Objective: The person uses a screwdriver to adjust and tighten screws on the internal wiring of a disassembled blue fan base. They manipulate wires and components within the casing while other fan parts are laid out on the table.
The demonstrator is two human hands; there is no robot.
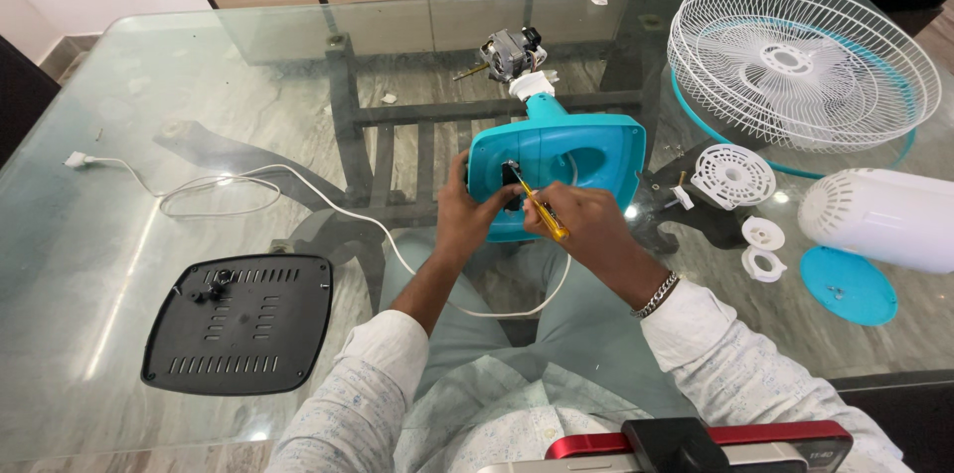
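At table edge, right hand (pixel 586 218) closed around yellow screwdriver (pixel 538 206), left hand (pixel 467 207) gripping teal fan base (pixel 586 150)

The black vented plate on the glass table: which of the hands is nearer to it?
Left. The left hand grips the near-left edge of the turquoise fan base, up and right of the black vented plate. The right hand, holding the yellow screwdriver, is farther right.

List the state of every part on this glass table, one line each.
Teal fan base: tipped on its side, underside open.
Screwdriver: in right hand, tip inside base.
Left hand: gripping the base edge.
Black bottom cover: off, lying flat.
Motor: bare, housing off.
Wire grille: detached, lying flat.
White cord: unplugged, loose.
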